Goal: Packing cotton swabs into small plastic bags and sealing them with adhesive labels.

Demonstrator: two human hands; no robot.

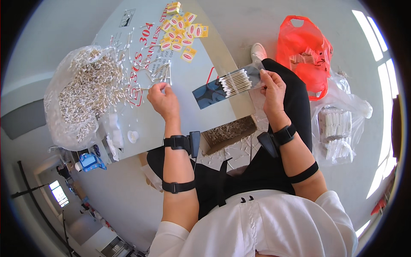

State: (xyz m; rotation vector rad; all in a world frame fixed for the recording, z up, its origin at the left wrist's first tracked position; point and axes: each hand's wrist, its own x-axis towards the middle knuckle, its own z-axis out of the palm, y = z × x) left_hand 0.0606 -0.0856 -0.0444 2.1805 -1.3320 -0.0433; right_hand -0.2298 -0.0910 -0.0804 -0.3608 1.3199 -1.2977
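Observation:
My right hand (273, 92) pinches the right end of a clear plastic bag (255, 77) with its thumb and fingers. A row of white-tipped cotton swabs (235, 83) lies side by side within this bag, whose dark, shiny far end (207, 95) rests over the table edge. Over the tabletop, my left hand (165, 102) has its fingers curled together, fingertips at the near ends of a few loose cotton swabs (161, 73). Whether one is between those fingers is too small to tell.
A large clear bag heaped with cotton swabs (85, 92) stands left on the metal table (188, 124). Small yellow packets (177, 32) lie at the back. Below the near edge is a cardboard box of swabs (227, 133). A red plastic bag (302, 70) and a clear bag of white packs (336, 128) are right.

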